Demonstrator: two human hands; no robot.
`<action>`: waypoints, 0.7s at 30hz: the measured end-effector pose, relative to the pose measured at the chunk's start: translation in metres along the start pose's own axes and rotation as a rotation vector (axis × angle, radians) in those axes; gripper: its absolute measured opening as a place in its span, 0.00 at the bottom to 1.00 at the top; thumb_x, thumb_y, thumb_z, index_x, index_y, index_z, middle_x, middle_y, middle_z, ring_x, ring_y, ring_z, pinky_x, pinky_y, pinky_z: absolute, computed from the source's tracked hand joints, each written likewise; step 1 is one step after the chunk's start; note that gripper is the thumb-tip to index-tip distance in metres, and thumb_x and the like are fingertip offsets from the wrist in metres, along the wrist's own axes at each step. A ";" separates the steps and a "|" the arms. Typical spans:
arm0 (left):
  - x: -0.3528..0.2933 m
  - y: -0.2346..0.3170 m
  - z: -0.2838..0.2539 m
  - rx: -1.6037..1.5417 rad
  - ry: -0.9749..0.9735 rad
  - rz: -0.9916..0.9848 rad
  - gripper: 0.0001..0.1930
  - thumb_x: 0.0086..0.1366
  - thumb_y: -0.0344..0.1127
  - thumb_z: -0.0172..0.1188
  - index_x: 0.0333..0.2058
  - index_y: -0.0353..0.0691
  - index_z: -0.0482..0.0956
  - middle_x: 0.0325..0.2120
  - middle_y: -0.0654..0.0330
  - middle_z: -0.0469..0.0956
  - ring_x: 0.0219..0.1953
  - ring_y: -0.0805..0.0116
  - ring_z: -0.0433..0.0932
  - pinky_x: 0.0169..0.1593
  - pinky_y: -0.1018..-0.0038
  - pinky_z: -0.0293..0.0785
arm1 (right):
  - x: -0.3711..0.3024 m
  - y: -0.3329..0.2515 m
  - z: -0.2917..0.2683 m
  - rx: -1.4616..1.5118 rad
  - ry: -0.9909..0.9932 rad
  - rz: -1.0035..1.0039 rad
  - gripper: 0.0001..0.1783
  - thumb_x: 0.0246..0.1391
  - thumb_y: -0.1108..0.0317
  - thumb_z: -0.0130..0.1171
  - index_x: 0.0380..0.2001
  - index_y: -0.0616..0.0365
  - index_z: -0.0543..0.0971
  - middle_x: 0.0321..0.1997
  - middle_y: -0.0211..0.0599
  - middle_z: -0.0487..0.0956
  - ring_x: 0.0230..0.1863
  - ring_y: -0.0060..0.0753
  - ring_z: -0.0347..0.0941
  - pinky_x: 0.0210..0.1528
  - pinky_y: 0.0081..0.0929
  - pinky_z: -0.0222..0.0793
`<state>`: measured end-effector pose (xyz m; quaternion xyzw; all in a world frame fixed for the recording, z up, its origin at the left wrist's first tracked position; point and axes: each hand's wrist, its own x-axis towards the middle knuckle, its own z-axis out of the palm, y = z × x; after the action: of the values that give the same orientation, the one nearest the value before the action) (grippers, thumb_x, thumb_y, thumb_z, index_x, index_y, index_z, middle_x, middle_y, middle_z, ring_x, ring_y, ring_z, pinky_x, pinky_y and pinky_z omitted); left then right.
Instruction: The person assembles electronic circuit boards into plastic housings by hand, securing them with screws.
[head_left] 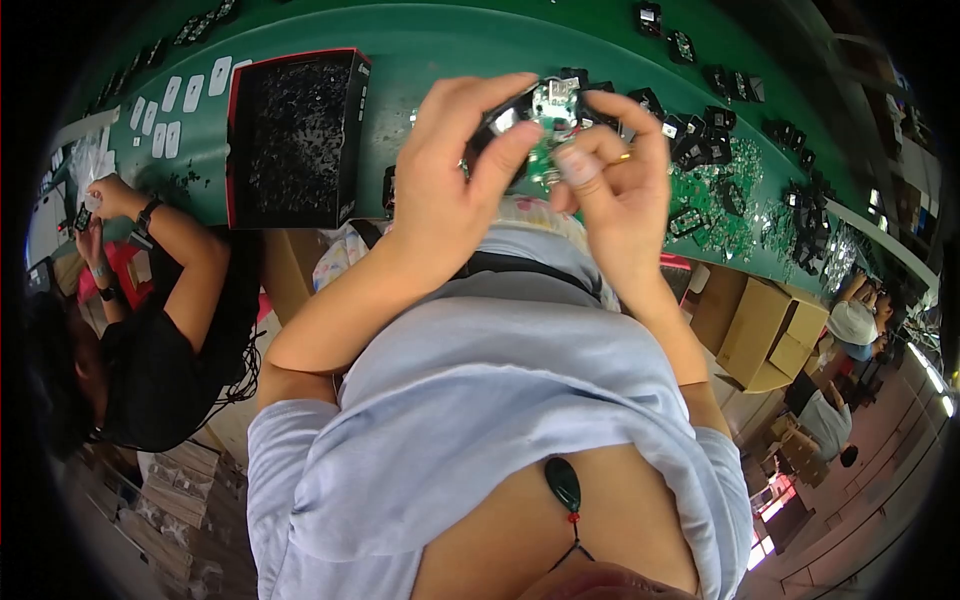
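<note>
Above the bench's near edge, my left hand (pixel 450 160) grips a small black plastic housing (pixel 512 118) between thumb and fingers. A green circuit board (pixel 555 98) with a silvery metal part sits against the housing's right side. My right hand (pixel 622 165) pinches the board with thumb and forefinger, its other fingers curled under. Whether board and housing are joined cannot be made out. Just right of my hands lie several black housings (pixel 705 140) and a spread heap of loose green circuit boards (pixel 715 215).
A black box with red edges (pixel 233 150) full of small black parts stands to the left. White rectangular pieces (pixel 193 92) lie beyond it on the green bench (pixel 420 40). At far left a co-worker in black (pixel 165 350) handles something small. Cardboard boxes (pixel 765 330) stand below at right.
</note>
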<state>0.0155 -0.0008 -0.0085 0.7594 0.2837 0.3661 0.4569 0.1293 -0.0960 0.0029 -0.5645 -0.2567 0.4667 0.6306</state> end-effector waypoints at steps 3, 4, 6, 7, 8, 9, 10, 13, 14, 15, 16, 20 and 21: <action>-0.005 -0.004 -0.004 -0.361 -0.086 -0.433 0.14 0.60 0.35 0.55 0.43 0.35 0.73 0.35 0.59 0.74 0.36 0.73 0.72 0.40 0.78 0.68 | 0.001 -0.004 -0.018 -0.062 0.026 -0.115 0.23 0.50 0.77 0.54 0.49 0.59 0.61 0.25 0.32 0.71 0.21 0.17 0.66 0.20 0.14 0.61; -0.004 -0.003 -0.005 -0.524 -0.140 -0.572 0.15 0.60 0.35 0.56 0.43 0.34 0.73 0.34 0.61 0.74 0.36 0.75 0.72 0.40 0.79 0.68 | -0.003 -0.002 -0.018 -0.060 0.027 -0.118 0.23 0.50 0.77 0.54 0.49 0.59 0.61 0.25 0.32 0.71 0.21 0.17 0.66 0.20 0.14 0.61; -0.004 -0.003 -0.003 -0.634 -0.277 -0.680 0.16 0.61 0.33 0.54 0.47 0.35 0.71 0.36 0.63 0.75 0.38 0.77 0.72 0.42 0.81 0.68 | -0.012 0.001 -0.016 -0.399 -0.234 -0.247 0.17 0.48 0.76 0.56 0.44 0.59 0.70 0.24 0.33 0.72 0.21 0.18 0.68 0.20 0.15 0.62; -0.001 -0.001 -0.009 -0.666 -0.404 -0.766 0.14 0.60 0.33 0.55 0.45 0.36 0.71 0.35 0.65 0.74 0.36 0.79 0.71 0.41 0.82 0.68 | -0.013 -0.004 -0.007 -0.513 -0.188 -0.340 0.13 0.43 0.77 0.58 0.36 0.57 0.77 0.22 0.33 0.72 0.21 0.22 0.70 0.20 0.18 0.63; -0.001 -0.002 -0.010 -0.664 -0.402 -0.763 0.14 0.60 0.33 0.55 0.45 0.36 0.71 0.35 0.65 0.74 0.36 0.79 0.71 0.41 0.82 0.68 | -0.011 -0.003 -0.009 -0.511 -0.190 -0.343 0.13 0.43 0.77 0.58 0.36 0.57 0.77 0.22 0.33 0.72 0.21 0.22 0.70 0.20 0.18 0.63; -0.001 -0.003 -0.011 -0.685 -0.377 -0.766 0.13 0.59 0.32 0.56 0.43 0.36 0.71 0.33 0.66 0.74 0.36 0.80 0.71 0.41 0.82 0.68 | -0.007 -0.001 -0.012 -0.649 -0.184 -0.532 0.13 0.40 0.76 0.59 0.35 0.55 0.77 0.21 0.32 0.72 0.20 0.24 0.69 0.19 0.19 0.63; -0.001 -0.003 -0.011 -0.705 -0.353 -0.769 0.11 0.59 0.32 0.56 0.41 0.37 0.71 0.32 0.67 0.73 0.35 0.80 0.70 0.40 0.83 0.67 | -0.003 0.002 -0.014 -0.785 -0.175 -0.721 0.14 0.38 0.76 0.59 0.33 0.54 0.78 0.20 0.32 0.72 0.20 0.26 0.69 0.19 0.20 0.63; -0.005 -0.004 -0.007 -0.655 -0.283 -0.691 0.10 0.59 0.31 0.56 0.39 0.37 0.70 0.32 0.67 0.72 0.36 0.81 0.69 0.41 0.83 0.66 | 0.002 -0.002 -0.016 -0.912 -0.146 -0.841 0.15 0.32 0.75 0.60 0.30 0.51 0.79 0.22 0.30 0.72 0.21 0.27 0.68 0.18 0.23 0.63; -0.007 -0.005 -0.006 -0.633 -0.270 -0.650 0.10 0.60 0.32 0.55 0.40 0.37 0.70 0.32 0.67 0.72 0.36 0.81 0.69 0.41 0.82 0.66 | 0.003 -0.005 -0.016 -1.001 -0.150 -0.859 0.15 0.32 0.76 0.60 0.30 0.51 0.79 0.22 0.30 0.71 0.21 0.28 0.67 0.18 0.23 0.63; -0.007 -0.004 -0.006 -0.632 -0.271 -0.650 0.10 0.60 0.32 0.55 0.40 0.37 0.70 0.32 0.67 0.72 0.36 0.81 0.69 0.41 0.82 0.66 | 0.004 -0.004 -0.017 -1.000 -0.149 -0.859 0.15 0.32 0.76 0.60 0.30 0.51 0.79 0.22 0.30 0.71 0.21 0.28 0.67 0.18 0.23 0.63; -0.007 0.000 -0.006 -0.613 -0.263 -0.656 0.11 0.61 0.32 0.54 0.41 0.37 0.70 0.33 0.66 0.72 0.37 0.81 0.69 0.42 0.82 0.66 | 0.006 -0.003 -0.018 -1.014 -0.136 -0.926 0.15 0.31 0.76 0.59 0.30 0.52 0.79 0.23 0.30 0.71 0.22 0.29 0.67 0.19 0.24 0.63; -0.006 0.007 -0.009 -0.704 -0.217 -0.740 0.14 0.60 0.34 0.56 0.42 0.35 0.68 0.35 0.63 0.72 0.32 0.81 0.70 0.36 0.84 0.68 | 0.019 0.008 -0.026 -0.888 -0.035 -0.967 0.14 0.30 0.79 0.59 0.28 0.56 0.78 0.23 0.32 0.71 0.21 0.31 0.66 0.20 0.25 0.62; -0.005 0.008 -0.009 -0.702 -0.215 -0.740 0.14 0.60 0.34 0.56 0.42 0.35 0.68 0.35 0.63 0.72 0.32 0.81 0.70 0.36 0.84 0.68 | 0.020 0.008 -0.026 -0.853 -0.007 -0.894 0.13 0.31 0.80 0.58 0.27 0.57 0.77 0.23 0.32 0.71 0.21 0.32 0.66 0.20 0.25 0.62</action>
<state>0.0060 -0.0034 0.0002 0.4427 0.3450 0.1732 0.8093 0.1577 -0.0918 -0.0150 -0.6032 -0.6345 0.0151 0.4830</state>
